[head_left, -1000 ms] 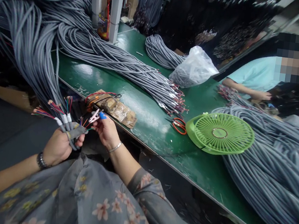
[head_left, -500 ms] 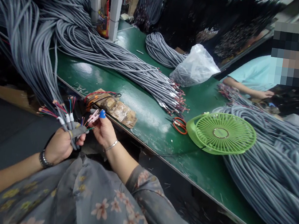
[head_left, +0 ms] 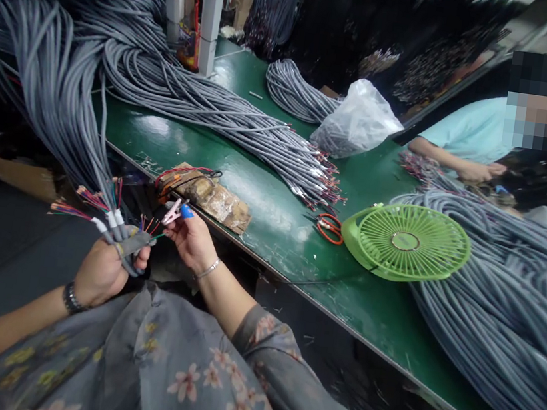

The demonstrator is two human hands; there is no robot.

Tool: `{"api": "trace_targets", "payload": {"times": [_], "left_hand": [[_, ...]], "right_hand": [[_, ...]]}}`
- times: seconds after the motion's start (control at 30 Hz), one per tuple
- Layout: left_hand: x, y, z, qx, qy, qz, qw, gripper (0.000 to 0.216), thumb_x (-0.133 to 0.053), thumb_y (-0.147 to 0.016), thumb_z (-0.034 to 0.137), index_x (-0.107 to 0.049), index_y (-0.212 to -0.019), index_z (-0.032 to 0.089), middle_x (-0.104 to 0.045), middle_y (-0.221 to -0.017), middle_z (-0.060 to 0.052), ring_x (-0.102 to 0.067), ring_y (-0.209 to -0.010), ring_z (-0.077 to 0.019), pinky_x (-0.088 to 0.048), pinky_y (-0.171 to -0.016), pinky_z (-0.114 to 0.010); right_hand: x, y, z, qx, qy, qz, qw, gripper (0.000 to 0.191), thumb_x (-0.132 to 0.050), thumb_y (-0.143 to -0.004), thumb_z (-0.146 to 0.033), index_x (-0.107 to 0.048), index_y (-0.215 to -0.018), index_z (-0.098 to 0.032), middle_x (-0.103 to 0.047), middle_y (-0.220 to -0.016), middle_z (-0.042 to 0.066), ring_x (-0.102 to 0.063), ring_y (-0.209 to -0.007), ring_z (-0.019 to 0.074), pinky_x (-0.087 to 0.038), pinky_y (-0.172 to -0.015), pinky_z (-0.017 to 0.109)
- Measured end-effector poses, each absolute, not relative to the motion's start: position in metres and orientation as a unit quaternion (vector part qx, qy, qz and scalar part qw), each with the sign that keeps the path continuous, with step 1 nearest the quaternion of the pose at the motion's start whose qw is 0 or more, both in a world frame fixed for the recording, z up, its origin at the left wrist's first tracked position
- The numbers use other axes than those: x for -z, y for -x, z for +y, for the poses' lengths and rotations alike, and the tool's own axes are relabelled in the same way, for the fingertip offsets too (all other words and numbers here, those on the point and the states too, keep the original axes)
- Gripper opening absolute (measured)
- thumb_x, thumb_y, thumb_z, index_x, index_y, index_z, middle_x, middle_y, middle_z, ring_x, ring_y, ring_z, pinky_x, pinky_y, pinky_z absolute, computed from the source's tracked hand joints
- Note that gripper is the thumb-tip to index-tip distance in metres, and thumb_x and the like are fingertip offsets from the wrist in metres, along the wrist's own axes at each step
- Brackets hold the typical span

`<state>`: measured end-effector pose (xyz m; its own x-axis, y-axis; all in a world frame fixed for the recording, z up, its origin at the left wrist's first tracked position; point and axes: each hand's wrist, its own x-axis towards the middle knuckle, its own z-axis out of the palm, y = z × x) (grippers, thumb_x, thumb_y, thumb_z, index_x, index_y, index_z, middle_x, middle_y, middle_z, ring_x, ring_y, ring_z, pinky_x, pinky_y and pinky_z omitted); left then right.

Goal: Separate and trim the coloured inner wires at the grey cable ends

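Note:
My left hand (head_left: pixel 101 270) is closed around the ends of several grey cables (head_left: pixel 116 233), whose stripped coloured wires fan out above my fingers. These cables hang down from a big grey bundle (head_left: pixel 44 67) at the upper left. My right hand (head_left: pixel 192 238) pinches a small pink and white clip (head_left: pixel 172 212) beside a blue cap on my fingertip, right at the coloured wire tips of one cable. Both hands sit just in front of the green table's (head_left: pixel 261 223) near edge.
A taped brown block with red and black wires (head_left: pixel 209 196) lies on the table edge. A long cable bundle (head_left: pixel 243 130), orange-handled scissors (head_left: pixel 329 228), a green fan (head_left: pixel 407 239), a plastic bag (head_left: pixel 357 122) and a heap of grey cables (head_left: pixel 502 309) lie on it. Another person (head_left: pixel 468 140) works at the far right.
My left hand with the cable ends has dropped slightly down and left. My right hand stays at the wire tips with the clip.

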<state>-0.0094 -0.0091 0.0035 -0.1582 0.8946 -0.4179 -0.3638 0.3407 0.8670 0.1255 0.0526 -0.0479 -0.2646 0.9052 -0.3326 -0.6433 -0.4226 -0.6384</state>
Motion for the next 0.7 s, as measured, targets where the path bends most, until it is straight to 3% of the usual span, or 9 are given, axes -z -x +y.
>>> {"api": "trace_targets", "payload": {"times": [0.23, 0.37, 0.6, 0.7], "left_hand": [[-0.001, 0.004, -0.001, -0.529, -0.237, 0.552, 0.600, 0.026, -0.087, -0.050, 0.028, -0.063, -0.058, 0.021, -0.061, -0.046, 0.004, -0.052, -0.041, -0.0098, -0.040, -0.041, -0.020], [0.004, 0.003, 0.002, -0.528, -0.256, 0.553, 0.592, 0.025, -0.085, -0.055, 0.030, -0.062, -0.060, 0.022, -0.060, -0.045, 0.005, -0.053, -0.041, -0.0108, -0.040, -0.041, -0.021], [0.005, 0.002, 0.001, -0.513, -0.265, 0.561, 0.592, 0.023, -0.085, -0.050, 0.029, -0.065, -0.056, 0.019, -0.061, -0.046, 0.002, -0.051, -0.042, -0.0090, -0.040, -0.043, -0.020], [0.004, 0.002, 0.001, -0.512, -0.262, 0.563, 0.593, 0.022, -0.085, -0.049, 0.028, -0.065, -0.056, 0.018, -0.060, -0.046, 0.002, -0.050, -0.042, -0.0091, -0.040, -0.044, -0.020]], "right_hand": [[0.061, -0.125, 0.049, -0.658, 0.411, -0.297, 0.556, 0.050, -0.075, -0.090, -0.070, -0.071, -0.072, -0.023, -0.065, -0.062, -0.001, -0.058, -0.062, 0.0153, -0.055, -0.067, 0.028], [0.065, -0.123, 0.054, -0.709, 0.368, -0.292, 0.527, 0.054, -0.075, -0.086, -0.076, -0.075, -0.081, -0.022, -0.072, -0.073, 0.003, -0.066, -0.072, 0.0186, -0.058, -0.071, 0.031], [0.057, -0.117, 0.059, -0.753, 0.345, -0.192, 0.527, 0.039, -0.082, -0.091, -0.058, -0.076, -0.088, -0.020, -0.075, -0.083, 0.005, -0.070, -0.083, 0.0187, -0.059, -0.082, 0.032], [0.057, -0.117, 0.057, -0.754, 0.350, -0.190, 0.523, 0.040, -0.079, -0.093, -0.059, -0.076, -0.091, -0.019, -0.075, -0.083, 0.005, -0.070, -0.082, 0.0185, -0.058, -0.078, 0.030]]}}
